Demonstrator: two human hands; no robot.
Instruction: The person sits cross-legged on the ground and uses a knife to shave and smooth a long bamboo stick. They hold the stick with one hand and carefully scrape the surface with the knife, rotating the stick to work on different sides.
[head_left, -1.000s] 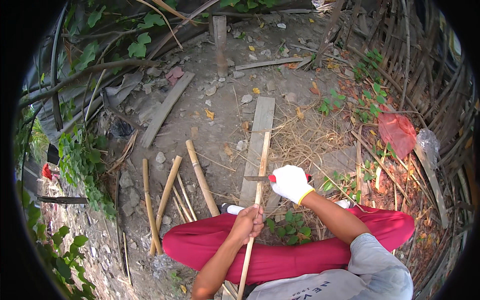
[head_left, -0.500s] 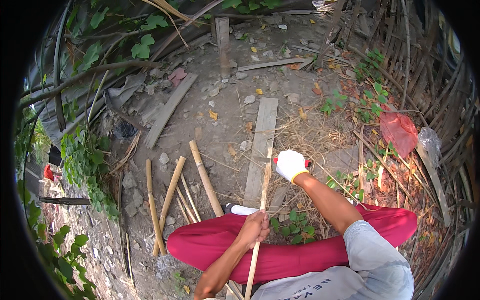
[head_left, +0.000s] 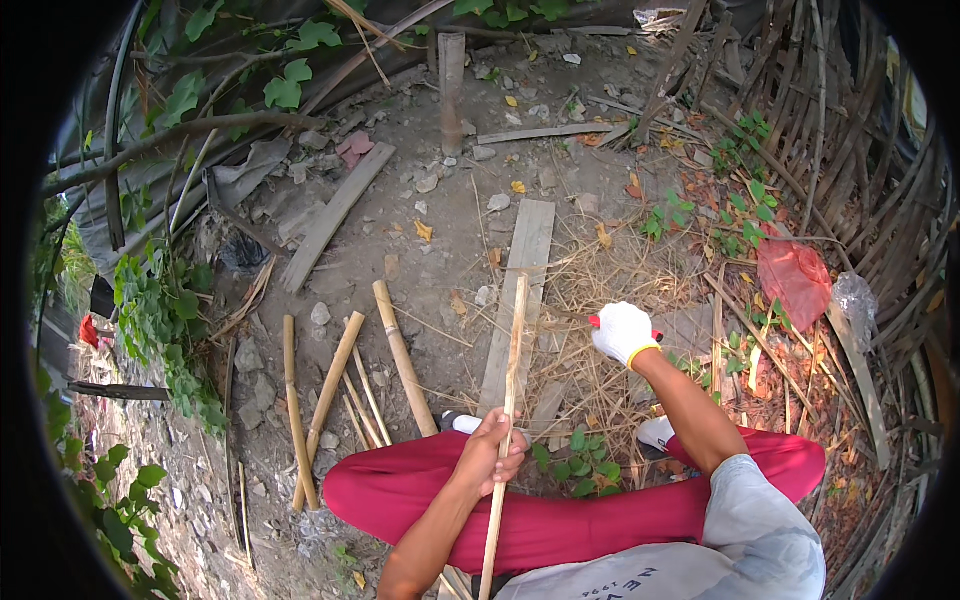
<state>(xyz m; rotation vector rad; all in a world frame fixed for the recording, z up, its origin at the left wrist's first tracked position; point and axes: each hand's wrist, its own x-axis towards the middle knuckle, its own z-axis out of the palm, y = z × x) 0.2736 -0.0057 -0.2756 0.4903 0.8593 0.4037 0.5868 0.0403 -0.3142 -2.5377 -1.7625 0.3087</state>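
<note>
My bare left hand [head_left: 492,453] is wrapped round a long, pale bamboo strip [head_left: 518,335], which slants up from my lap. Its upper end lies in front of a weathered plank [head_left: 530,235] on the ground. My right hand [head_left: 625,333], in a white glove with a yellow cuff, is closed on the red handle of a knife [head_left: 595,321]. Red shows on both sides of the fist. The thin blade points left toward the strip and is too faint to make out fully. A gap separates the gloved fist from the strip.
Several bamboo pieces [head_left: 322,395] lie left of my knee. Dry straw-like shavings [head_left: 610,262] cover ground beyond my right hand. Another plank [head_left: 338,220] lies far left, near a short upright post [head_left: 452,95]. A red plastic bag [head_left: 793,280] rests by the woven fence [head_left: 870,190].
My gloved right hand has moved right with the knife, away from the bamboo strip. My left hand has shifted slightly left and up, and the strip's top end has moved left and down.
</note>
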